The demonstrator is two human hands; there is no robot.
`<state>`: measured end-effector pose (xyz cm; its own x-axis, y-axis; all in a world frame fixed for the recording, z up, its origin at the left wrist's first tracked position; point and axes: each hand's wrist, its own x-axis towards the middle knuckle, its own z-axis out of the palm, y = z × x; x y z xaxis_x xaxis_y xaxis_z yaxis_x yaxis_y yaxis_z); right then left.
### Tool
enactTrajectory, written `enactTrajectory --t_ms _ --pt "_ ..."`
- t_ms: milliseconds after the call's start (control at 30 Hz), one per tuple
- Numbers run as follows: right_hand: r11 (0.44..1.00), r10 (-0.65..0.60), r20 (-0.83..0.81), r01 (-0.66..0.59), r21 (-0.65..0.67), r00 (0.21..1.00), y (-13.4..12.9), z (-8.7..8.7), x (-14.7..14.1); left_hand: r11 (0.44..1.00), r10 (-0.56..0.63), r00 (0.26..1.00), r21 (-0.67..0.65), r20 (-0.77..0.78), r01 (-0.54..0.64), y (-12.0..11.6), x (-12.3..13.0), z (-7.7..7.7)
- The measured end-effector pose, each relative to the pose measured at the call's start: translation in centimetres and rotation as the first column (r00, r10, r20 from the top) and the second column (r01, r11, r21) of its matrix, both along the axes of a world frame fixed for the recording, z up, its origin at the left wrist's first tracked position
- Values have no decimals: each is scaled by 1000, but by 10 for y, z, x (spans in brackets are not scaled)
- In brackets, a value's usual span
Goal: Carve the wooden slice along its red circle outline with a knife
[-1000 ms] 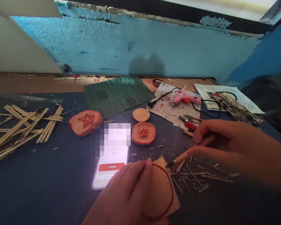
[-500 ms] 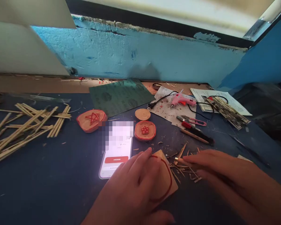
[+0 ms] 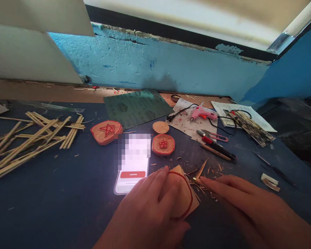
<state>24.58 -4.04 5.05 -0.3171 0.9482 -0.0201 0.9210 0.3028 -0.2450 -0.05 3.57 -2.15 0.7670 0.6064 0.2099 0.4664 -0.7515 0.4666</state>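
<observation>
My left hand (image 3: 150,204) lies over a square wooden block (image 3: 188,204), its fingers pressed on the top face. A dark red curved line is drawn on that face. To the right, my right hand (image 3: 246,200) is closed round a slim carving tool (image 3: 195,178) with a brass-coloured collar. Most of its handle is hidden by the fingers. The thin tip points left at the block's upper right edge; whether it touches, I cannot tell. Wood shavings (image 3: 203,169) lie between the block and my right hand.
A lit phone (image 3: 133,183) lies left of the block. Behind are red-edged wood pieces with a flower (image 3: 163,145) and star (image 3: 107,129), plus a plain disc (image 3: 160,127). A pink glue gun (image 3: 202,112), cutters (image 3: 215,135), and stick piles (image 3: 41,138) lie around.
My right hand has shifted slightly down and left with the carving tool, its fingers closer to the block. My left hand stays on the block. The whole view has shifted slightly.
</observation>
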Motion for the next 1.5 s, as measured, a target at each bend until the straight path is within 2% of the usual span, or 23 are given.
enactTrajectory --t_ms 167,367,433,500,567,600,700,800,867,967,1067,1133,1300,1367,1500 --pt "999 14 -37 -13 34 999 9 8 -8 1000 -5 1000 -23 0 5 3 3 -2" --pt "999 -21 -134 14 -49 991 7 3 -6 999 6 1000 -49 12 -5 0 2 -4" --pt "986 -136 -216 112 -124 967 2 -4 -6 998 -5 1000 -64 21 6 0 3 -5" --pt "943 -306 -277 251 -217 911 -5 -15 -7 996 2 999 -85 33 1 0 6 -6" --pt "905 -408 -276 344 -251 870 -14 -30 -8 995 1 999 -95 44 3 2 8 -6" --pt "906 -407 -258 350 -237 876 -18 -38 -8 996 -1 999 -92 47 5 2 10 -6" --pt "956 -291 -231 272 -109 928 -23 -62 -12 999 1 998 -53 60 2 2 10 -5" --pt "964 -262 -245 263 -27 934 -14 -73 -19 1000 0 997 -14 72 1 -1 8 -8" --pt "956 -271 -260 291 44 927 -4 -70 -21 1000 9 996 17 86 -10 -3 6 -12" --pt "937 -282 -208 315 149 937 4 -53 -18 995 32 991 92 126 -44 -4 4 -17" --pt "938 -254 -153 282 203 955 -2 -35 -7 991 34 991 121 131 -50 -3 6 -15" --pt "952 -211 -147 237 194 966 -9 -28 -1 994 45 994 90 101 -54 -2 8 -12" --pt "983 -164 -125 173 65 978 -16 -26 0 999 51 997 6 62 -51 -3 12 -8" --pt "984 -171 -89 175 37 981 -13 -27 -2 999 45 997 23 64 -47 -3 11 -10" --pt "966 -201 25 194 171 979 -8 -29 -1 990 34 996 135 88 -46 -4 8 -15"
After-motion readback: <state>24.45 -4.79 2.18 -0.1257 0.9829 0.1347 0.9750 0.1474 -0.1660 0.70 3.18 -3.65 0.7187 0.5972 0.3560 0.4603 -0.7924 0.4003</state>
